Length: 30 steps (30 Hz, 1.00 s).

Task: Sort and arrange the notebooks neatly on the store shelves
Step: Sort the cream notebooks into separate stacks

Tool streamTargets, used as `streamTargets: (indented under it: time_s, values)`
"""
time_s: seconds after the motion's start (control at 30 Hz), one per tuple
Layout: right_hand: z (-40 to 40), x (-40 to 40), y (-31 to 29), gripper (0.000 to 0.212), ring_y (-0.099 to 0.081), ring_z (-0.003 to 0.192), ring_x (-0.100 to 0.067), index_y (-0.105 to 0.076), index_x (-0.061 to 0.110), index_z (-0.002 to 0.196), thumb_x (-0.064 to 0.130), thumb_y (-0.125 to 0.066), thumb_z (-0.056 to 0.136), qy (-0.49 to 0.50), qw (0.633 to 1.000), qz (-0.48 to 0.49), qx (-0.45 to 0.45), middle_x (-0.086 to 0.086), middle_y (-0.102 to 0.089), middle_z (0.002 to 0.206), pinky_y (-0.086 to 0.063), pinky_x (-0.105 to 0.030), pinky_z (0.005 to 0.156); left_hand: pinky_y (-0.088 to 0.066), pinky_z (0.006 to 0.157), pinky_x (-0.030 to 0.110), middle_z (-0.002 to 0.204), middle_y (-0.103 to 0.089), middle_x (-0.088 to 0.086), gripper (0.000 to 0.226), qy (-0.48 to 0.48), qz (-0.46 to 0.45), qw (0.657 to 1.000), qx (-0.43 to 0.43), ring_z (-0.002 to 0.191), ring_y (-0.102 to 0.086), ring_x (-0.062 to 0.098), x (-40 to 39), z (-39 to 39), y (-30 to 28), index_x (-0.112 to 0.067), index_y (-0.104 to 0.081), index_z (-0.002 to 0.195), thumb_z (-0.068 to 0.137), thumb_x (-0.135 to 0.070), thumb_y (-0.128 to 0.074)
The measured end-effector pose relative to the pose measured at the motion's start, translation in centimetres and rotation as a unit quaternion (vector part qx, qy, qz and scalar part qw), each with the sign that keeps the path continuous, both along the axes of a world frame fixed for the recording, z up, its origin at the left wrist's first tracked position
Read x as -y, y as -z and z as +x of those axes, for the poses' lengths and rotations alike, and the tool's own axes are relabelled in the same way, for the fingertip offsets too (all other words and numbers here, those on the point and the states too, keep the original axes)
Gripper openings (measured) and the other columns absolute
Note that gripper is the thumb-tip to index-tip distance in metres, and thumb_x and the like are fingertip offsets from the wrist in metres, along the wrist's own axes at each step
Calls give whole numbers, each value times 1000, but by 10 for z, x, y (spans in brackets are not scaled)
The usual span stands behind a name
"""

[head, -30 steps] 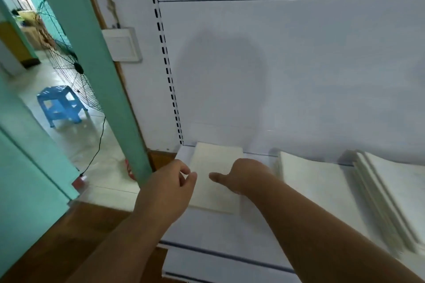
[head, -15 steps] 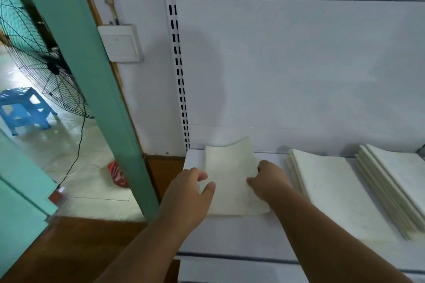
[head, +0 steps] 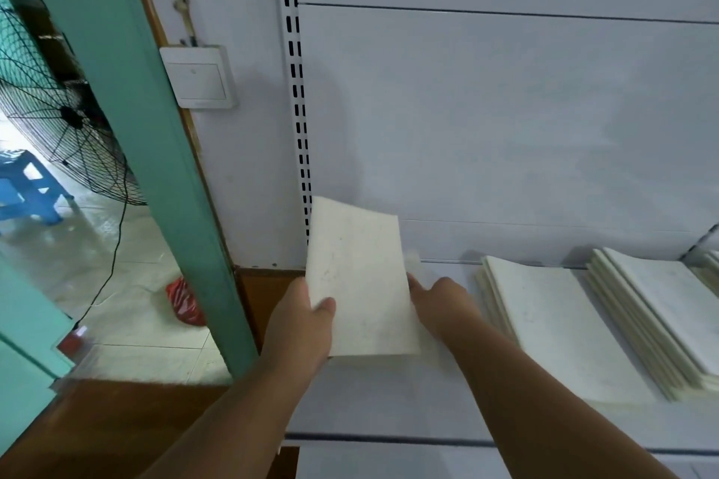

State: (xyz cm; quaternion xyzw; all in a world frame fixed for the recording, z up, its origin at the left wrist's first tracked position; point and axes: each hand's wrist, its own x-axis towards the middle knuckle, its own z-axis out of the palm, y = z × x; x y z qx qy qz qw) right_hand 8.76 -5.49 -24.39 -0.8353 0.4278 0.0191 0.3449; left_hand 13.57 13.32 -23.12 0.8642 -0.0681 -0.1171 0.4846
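Since the earlier frame the notebook (head: 360, 280) has lifted off the shelf (head: 428, 401), tilting up toward 12 o'clock. No readable writing. Left hand (head: 301, 327) pinches its left edge, thumb on top; right hand (head: 443, 303) grips the right edge, fingers hidden.

Right hand (head: 439, 303) fingers hidden behind notebook (head: 360, 280), rightmost stack (head: 661, 307) cut by frame edge

Small shop: white metal display shelf (head: 389, 393) with slotted upright (head: 297, 109) and plain back panel, stacks of cream notebooks (head: 622, 323) laid out on it. Teal doorframe (head: 128, 128) beside; floor fan (head: 58, 121), blue stool (head: 27, 187) beyond.
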Motion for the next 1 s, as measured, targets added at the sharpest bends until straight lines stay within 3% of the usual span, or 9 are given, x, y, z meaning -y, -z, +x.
streamTargets:
  time_s: [0.13, 0.2, 0.3, 0.47, 0.6, 0.77, 0.83, 0.9, 1.0]
  values:
    - [7, 1, 12, 32, -58, 65, -20, -52, 10, 82, 33, -73, 89, 2, 1000, 6, -17, -4, -57, 75, -50, -30, 62, -52, 82, 34, 116, -60, 1, 24, -1, 25, 1000, -12, 103, -59, 20, -6, 1, 11, -18, -49, 122, 101, -28, -49]
    - [12, 3, 14, 26, -59, 61, -20, -54, 11, 78, 24, -75, 84, 27, 999, 17, -13, -6, -61, 74, -48, -27, 54, -52, 86, 38, 113, -61, 0, 21, -13, 5, 1000, -15, 102, -59, 20, -11, 4, 10, -19, -50, 120, 101, -27, -50]
    - [19, 0, 17, 19, -52, 60, -17, -52, 10, 78, 17, -68, 86, 32, 999, 1, -27, -4, -55, 72, -42, -25, 56, -50, 77, 31, 113, -60, 0, 18, -15, 0, 1000, -13, 101, -59, 19, -19, 11, 9, -21, -49, 118, 101, -26, -50]
    - [24, -17, 20, 39, -60, 68, -19, -56, 11, 94, 42, -77, 81, 13, 1000, -10, -24, -4, -62, 88, -45, -26, 55, -52, 87, 37, 114, -60, -1, 22, -1, 18, 999, -31, 103, -59, 19, -24, 11, 10, -20, -49, 122, 101, -27, -50]
    - [28, -22, 18, 32, -60, 82, -21, -56, 15, 95, 35, -77, 83, -7, 999, -10, -37, 0, -57, 86, -48, -31, 70, -49, 82, 33, 113, -59, -2, 21, -9, 14, 999, -42, 101, -57, 17, -31, 7, 9, -21, -49, 121, 101, -27, -49]
    - [18, -25, 9, 19, -54, 72, -19, -51, 15, 87, 24, -66, 94, -24, 992, 35, 121, -4, -60, 86, -47, -31, 61, -46, 75, 30, 109, -61, -4, 13, 3, -50, 998, -42, 96, -57, 13, -41, 5, 3, -24, -50, 114, 101, -26, -50]
    - [4, -23, -7, 23, -53, 68, -22, -48, 17, 82, 22, -65, 96, 9, 956, 130, 263, -9, -63, 83, -44, -31, 57, -51, 84, 37, 108, -64, -4, 11, 1, -100, 994, -52, 98, -60, 15, -42, 5, 0, -27, -54, 111, 100, -26, -53]
    - [-14, -21, -27, 23, -54, 75, -27, -50, 20, 79, 20, -65, 97, 23, 885, 276, 375, -14, -66, 84, -45, -42, 68, -51, 94, 47, 108, -66, -6, 9, 5, -148, 987, -65, 102, -62, 17, -37, 2, -5, -35, -56, 105, 98, -29, -55]
    - [-42, -15, -56, 18, -54, 80, -32, -56, 18, 84, 24, -61, 100, 2, 817, 382, 433, -13, -68, 86, -42, -50, 75, -48, 99, 49, 112, -67, -11, 21, 31, -197, 978, -67, 107, -62, 17, -16, -9, -16, -40, -57, 110, 97, -24, -59]
